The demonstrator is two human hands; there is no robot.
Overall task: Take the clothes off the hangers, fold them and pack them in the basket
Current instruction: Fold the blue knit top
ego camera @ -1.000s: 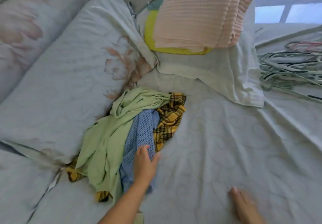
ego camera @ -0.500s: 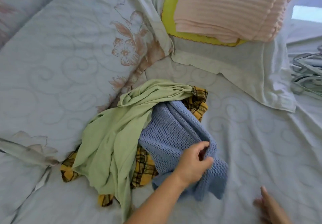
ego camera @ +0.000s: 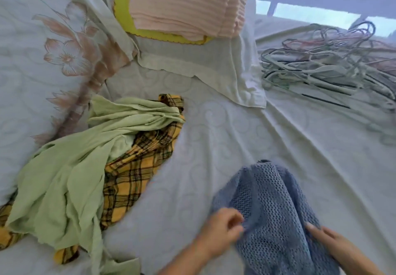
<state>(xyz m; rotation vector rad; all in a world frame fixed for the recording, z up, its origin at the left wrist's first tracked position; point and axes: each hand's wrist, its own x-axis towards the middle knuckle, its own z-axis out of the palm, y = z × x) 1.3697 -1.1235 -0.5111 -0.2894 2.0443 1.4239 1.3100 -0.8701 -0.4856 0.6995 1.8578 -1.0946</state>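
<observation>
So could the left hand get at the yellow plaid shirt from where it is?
Probably yes, once free. The left hand is pinching the blue open-knit garment; bare bedsheet lies between it and the yellow plaid shirt, whose near side is uncovered by the green garment.

Colours/patterns on the bed, head view

Knit garment (ego camera: 272,210): dusty blue, open mesh pattern of small holes. Loose top (ego camera: 64,167): plain pale green. Shirt (ego camera: 137,163) under it: yellow plaid with dark brown/black check lines. Bedsheet (ego camera: 225,129): pale grey-blue with faint tone-on-tone swirls. Quilt (ego camera: 25,64): same pale tone, swirl embossing plus brown-pink flower and leaf print. Folded blanket (ego camera: 184,2): peach-pink, ribbed stripes. Cloth (ego camera: 158,33) beneath it: bright yellow-green, scalloped edge. Towel (ego camera: 203,64): off-white. Hangers (ego camera: 330,64): mostly pale grey-green, a few pink and dark ones.
</observation>
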